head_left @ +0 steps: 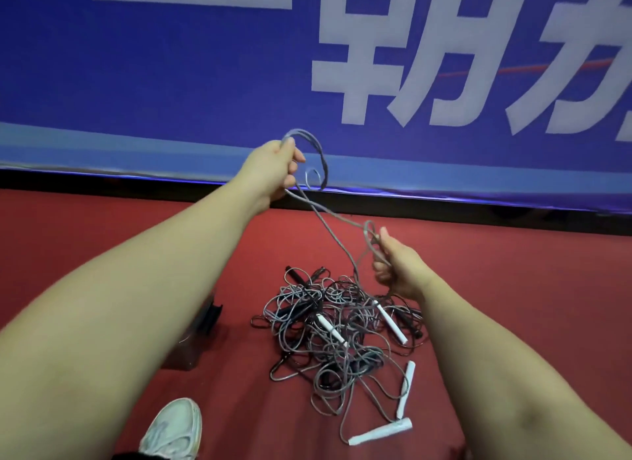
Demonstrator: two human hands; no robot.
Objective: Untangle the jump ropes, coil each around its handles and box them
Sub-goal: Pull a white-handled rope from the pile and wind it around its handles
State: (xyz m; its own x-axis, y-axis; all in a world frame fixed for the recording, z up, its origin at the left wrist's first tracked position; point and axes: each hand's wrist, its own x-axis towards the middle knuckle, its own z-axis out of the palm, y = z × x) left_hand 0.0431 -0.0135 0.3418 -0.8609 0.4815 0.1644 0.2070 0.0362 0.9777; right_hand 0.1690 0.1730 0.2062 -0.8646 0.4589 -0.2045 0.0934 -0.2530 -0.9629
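Observation:
A tangled pile of jump ropes (337, 326) lies on the red floor, grey and black cords knotted together. Several white handles stick out of it, such as one white handle (391, 322) near the middle and another white handle (379, 432) at the front. Black handles (297, 276) lie at the pile's far side. My left hand (273, 165) is raised and grips a loop of grey rope (333, 227). That rope runs down to my right hand (398, 264), which grips it lower, just above the pile.
A clear plastic box (195, 336) stands on the floor left of the pile, partly behind my left forearm. A white shoe (174, 429) is at the bottom. A blue banner (205, 83) with large white characters hangs along the back wall.

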